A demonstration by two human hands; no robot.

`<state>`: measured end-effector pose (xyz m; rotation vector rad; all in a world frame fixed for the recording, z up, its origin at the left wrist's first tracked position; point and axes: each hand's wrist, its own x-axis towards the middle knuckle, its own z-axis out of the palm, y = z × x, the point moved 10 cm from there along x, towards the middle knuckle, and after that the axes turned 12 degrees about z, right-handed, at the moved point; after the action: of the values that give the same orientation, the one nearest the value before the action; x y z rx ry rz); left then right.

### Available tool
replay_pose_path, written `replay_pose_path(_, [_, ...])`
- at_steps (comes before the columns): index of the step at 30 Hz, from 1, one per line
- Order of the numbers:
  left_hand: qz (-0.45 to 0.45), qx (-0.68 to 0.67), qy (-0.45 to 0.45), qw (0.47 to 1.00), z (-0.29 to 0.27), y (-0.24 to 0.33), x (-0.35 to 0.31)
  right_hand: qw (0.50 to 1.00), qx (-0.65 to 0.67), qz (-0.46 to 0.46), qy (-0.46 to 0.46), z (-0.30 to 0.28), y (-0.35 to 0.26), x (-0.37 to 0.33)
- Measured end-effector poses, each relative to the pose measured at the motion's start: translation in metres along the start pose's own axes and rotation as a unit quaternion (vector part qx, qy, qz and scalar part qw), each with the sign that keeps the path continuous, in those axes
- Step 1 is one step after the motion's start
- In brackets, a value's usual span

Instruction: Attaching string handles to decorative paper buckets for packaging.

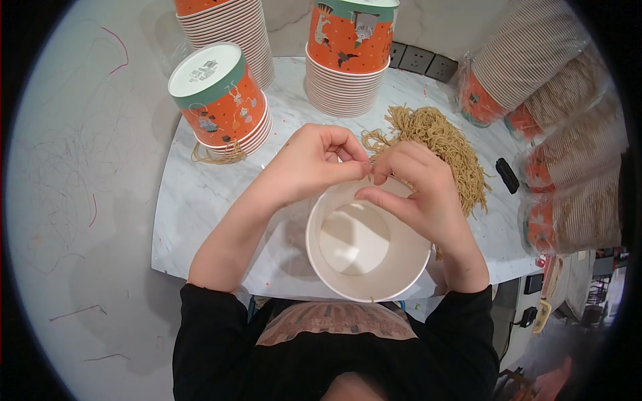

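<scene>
A white-lined paper bucket (pixel 356 240) stands mouth up in front of my body. Over its far rim, my left hand (pixel 324 160) is closed in a pinch between thumb and fingertips. What it pinches is too small to make out, perhaps an end of thin cord. My right hand (pixel 418 187) meets it from the right, its fingers bent and its thumb held apart over the bucket's opening. Just behind that hand lies a heap of tan cords (pixel 445 144). A short stack of upside-down orange and green buckets (pixel 227 107) has cord loops at its base.
Taller bucket stacks stand at the back left (pixel 231 33) and back middle (pixel 348 73). Plastic-wrapped bucket stacks (pixel 521 60) line the right side. A black object (pixel 507 175) rests beside the cords. Dark sockets (pixel 418 60) are on the back wall; the marble-look table (pixel 200 220) ends near my body.
</scene>
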<state>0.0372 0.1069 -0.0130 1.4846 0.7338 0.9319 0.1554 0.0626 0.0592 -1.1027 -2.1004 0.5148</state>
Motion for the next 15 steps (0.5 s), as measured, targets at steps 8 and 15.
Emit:
replay_pose_path(8, [-0.007, -0.034, 0.021, 0.999, 0.0018, -0.0004, 0.0012, 0.995, -0.072, -0.011, 0.066, 0.0026, -0.0035, -0.0049])
replay_pose_path(15, [-0.006, -0.027, 0.013, 1.000, -0.0018, -0.0036, 0.0027, 0.995, -0.054, -0.008, 0.087, 0.0003, -0.0047, -0.0065])
